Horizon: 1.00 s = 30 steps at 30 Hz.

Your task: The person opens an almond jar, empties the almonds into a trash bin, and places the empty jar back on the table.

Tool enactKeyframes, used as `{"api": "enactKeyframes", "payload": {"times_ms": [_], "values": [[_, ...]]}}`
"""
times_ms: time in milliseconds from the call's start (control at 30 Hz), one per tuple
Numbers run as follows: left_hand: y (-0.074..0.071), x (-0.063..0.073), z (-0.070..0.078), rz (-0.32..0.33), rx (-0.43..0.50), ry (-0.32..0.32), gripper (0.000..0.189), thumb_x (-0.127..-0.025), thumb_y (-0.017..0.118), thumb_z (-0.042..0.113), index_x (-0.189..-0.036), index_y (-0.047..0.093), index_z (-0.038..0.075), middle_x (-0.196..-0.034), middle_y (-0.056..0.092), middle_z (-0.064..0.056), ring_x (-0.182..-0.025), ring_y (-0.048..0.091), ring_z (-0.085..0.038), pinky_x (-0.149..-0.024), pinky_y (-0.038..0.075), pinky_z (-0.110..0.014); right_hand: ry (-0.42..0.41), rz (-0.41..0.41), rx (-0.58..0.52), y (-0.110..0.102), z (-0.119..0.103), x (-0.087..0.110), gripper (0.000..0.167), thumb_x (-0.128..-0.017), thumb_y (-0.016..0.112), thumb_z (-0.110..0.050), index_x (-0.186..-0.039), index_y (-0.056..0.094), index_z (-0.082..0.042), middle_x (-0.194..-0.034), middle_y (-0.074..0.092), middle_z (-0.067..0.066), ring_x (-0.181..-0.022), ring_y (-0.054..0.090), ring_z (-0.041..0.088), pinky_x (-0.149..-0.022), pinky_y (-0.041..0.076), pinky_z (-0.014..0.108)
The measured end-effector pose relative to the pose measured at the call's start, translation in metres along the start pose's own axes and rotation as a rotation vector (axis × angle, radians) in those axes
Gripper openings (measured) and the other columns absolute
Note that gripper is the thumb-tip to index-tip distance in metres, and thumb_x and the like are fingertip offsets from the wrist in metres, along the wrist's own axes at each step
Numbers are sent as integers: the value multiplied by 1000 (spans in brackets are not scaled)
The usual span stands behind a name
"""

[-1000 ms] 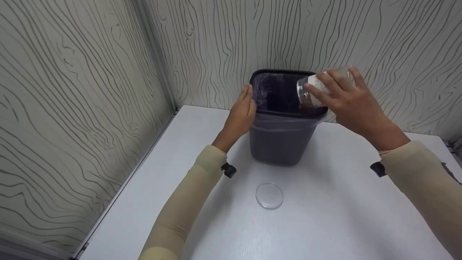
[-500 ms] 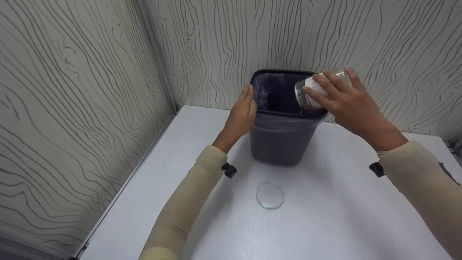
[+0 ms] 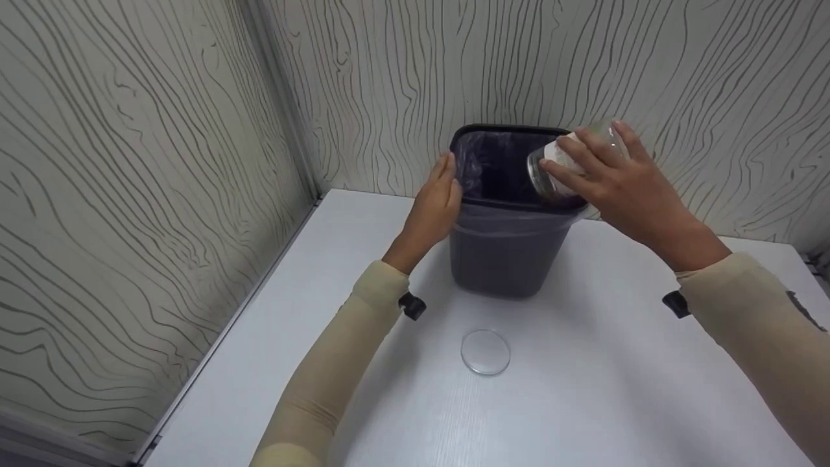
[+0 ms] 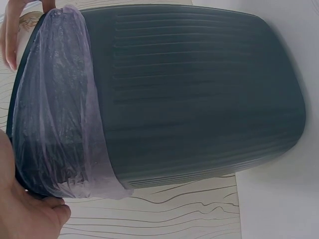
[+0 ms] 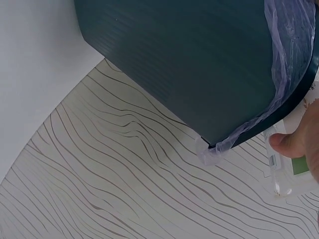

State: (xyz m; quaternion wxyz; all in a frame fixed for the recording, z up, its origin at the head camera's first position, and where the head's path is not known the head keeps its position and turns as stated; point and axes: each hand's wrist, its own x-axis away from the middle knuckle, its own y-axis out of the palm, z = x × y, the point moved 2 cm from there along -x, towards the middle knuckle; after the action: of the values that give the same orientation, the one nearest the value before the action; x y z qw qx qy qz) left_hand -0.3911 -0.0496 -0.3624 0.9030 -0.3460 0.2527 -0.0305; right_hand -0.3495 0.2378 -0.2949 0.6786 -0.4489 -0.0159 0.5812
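Observation:
In the head view my right hand (image 3: 632, 191) grips a clear jar (image 3: 551, 170) with a white label. The jar is tipped over the right side of a dark trash bin (image 3: 506, 256), its mouth end down inside the rim; whatever is within it is hard to make out. The right wrist view shows the thumb (image 5: 286, 144) pressed along the jar's side, near a barcode and a green patch. My left hand (image 3: 433, 207) lies against the bin's left rim with fingers extended. A thin plastic liner (image 4: 60, 109) is folded over the rim.
A round clear lid (image 3: 486, 352) lies flat on the white table (image 3: 551, 402) in front of the bin. Wood-grain patterned panels (image 3: 389, 78) rise behind the table and along its left side.
My right hand has shifted slightly left with the jar, moving its mouth a little further over the bin. The left hand, bin and lid look almost unchanged.

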Motion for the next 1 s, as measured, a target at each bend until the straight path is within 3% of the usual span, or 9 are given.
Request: {"api": "enactKeyframes", "payload": {"times_ms": [367, 500, 733, 867, 1000], "values": [[1, 0, -1, 3, 4, 8, 54, -110, 30, 19, -160, 19, 0, -168, 15, -13, -154, 15, -19, -122, 19, -31, -34, -32, 32, 0, 1, -4, 87, -74, 75, 14, -150, 48, -16, -152, 43, 19, -139, 40, 41, -113, 27, 66], [1, 1, -1, 7, 9, 13, 54, -110, 30, 19, -160, 19, 0, -168, 15, -12, -154, 15, -18, -122, 18, -30, -45, -22, 81, 1, 0, -8, 92, -67, 84, 10, -148, 50, -16, -151, 46, 19, -138, 42, 39, -112, 30, 65], [1, 0, 0, 8, 9, 20, 54, -110, 30, 19, -160, 19, 1, -169, 16, -11, -154, 14, -17, -122, 17, -29, -31, -24, 55, 0, 0, -14, 104, -56, 92, 5, -149, 50, -17, -151, 45, 19, -139, 41, 40, -112, 29, 65], [1, 0, 0, 15, 5, 13, 54, -110, 31, 19, -160, 20, 1, -169, 16, -11, -154, 14, -16, -122, 18, -29, -33, -91, 85, 1, 4, -15, 111, -54, 95, 2, -152, 46, -16, -153, 41, 21, -142, 36, 40, -114, 26, 65], [1, 0, 1, 16, 6, 14, 54, -110, 31, 19, -160, 20, 0, -168, 17, -12, -154, 15, -17, -122, 18, -29, -20, -136, 77, 3, 5, -13, 106, -60, 91, 6, -153, 45, -15, -155, 39, 21, -143, 33, 40, -114, 25, 65]]}}
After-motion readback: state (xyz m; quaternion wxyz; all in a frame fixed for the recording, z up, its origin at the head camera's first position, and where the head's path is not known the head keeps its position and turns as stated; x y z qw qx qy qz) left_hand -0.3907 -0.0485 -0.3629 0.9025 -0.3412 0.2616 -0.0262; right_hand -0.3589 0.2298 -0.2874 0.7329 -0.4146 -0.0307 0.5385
